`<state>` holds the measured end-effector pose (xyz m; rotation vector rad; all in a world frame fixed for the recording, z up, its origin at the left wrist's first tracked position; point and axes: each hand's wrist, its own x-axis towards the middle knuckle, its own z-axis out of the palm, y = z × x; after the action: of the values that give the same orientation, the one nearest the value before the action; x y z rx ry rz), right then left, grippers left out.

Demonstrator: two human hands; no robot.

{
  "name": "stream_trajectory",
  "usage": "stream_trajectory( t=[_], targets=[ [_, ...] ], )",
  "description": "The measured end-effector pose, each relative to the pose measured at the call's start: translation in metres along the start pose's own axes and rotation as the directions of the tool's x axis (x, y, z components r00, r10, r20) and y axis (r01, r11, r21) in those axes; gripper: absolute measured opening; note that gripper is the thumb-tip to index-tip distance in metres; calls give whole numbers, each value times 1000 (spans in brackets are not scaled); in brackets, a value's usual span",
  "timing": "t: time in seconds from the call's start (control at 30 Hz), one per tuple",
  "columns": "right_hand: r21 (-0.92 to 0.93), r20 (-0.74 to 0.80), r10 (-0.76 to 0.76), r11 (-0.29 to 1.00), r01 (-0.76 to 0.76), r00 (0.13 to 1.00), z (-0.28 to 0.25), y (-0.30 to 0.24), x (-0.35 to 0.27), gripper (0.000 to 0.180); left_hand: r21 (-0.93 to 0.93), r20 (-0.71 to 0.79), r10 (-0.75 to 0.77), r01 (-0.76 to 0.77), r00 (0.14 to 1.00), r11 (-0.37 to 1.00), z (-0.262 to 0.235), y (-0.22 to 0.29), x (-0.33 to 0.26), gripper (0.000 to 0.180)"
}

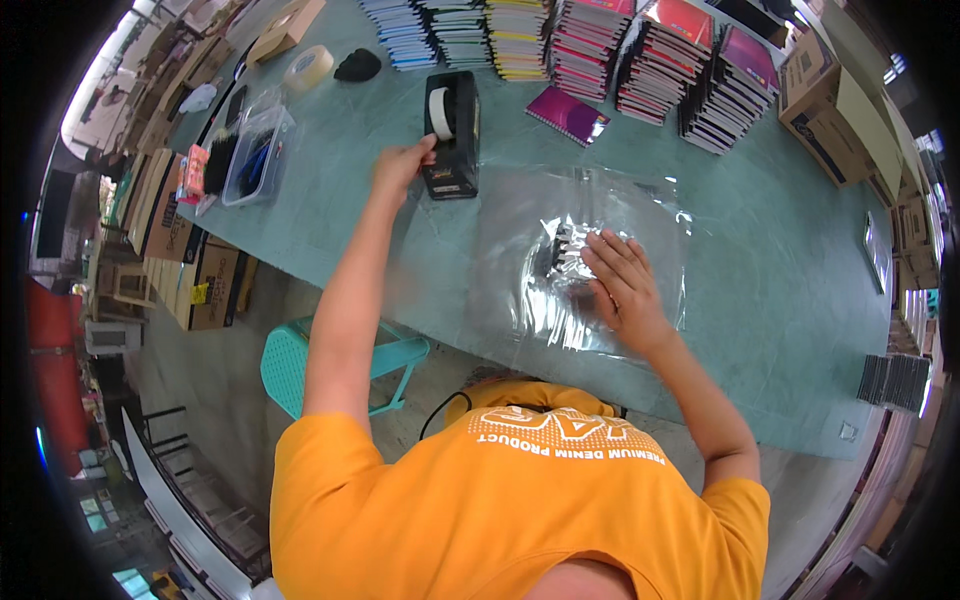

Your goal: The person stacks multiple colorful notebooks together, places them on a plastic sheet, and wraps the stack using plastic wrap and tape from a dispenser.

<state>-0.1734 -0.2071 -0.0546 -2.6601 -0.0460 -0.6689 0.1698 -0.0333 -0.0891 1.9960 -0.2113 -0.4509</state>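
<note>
My left hand [402, 166] is at the left side of a black tape dispenser [456, 160], just below the white roll of tape [439, 112]. Its thumb and fingers are pinched together; whether tape is between them is too small to tell. Flat on the table in front of me lies a clear, shiny plastic bag or sheet [510, 290]. My right hand [624, 284] rests palm down on it, fingers stretched out and holding nothing. Light glares off the plastic around that hand. A purple spiral notebook [566, 115] lies beyond the plastic.
Stacks of notebooks [580, 50] line the green table's [780, 260] far side. An open cardboard box [815, 110] stands far right, a dark stack [893, 383] near right. A clear bin [258, 160] and tape roll [308, 68] sit left. A teal stool [290, 365] stands below the near edge.
</note>
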Motion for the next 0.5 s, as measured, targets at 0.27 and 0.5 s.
stream_trajectory(
  t=[0.27,0.5],
  targets=[
    [-33,-3,15,999,-15,1000,-2,8,-3,40,-235,63,-38,52,997,971,7,49,-76,20],
    [13,-47,-22,1000,22,999,3,-4,2,42,-40,135,-6,11,991,999,-6,-26,-69,18]
  ],
)
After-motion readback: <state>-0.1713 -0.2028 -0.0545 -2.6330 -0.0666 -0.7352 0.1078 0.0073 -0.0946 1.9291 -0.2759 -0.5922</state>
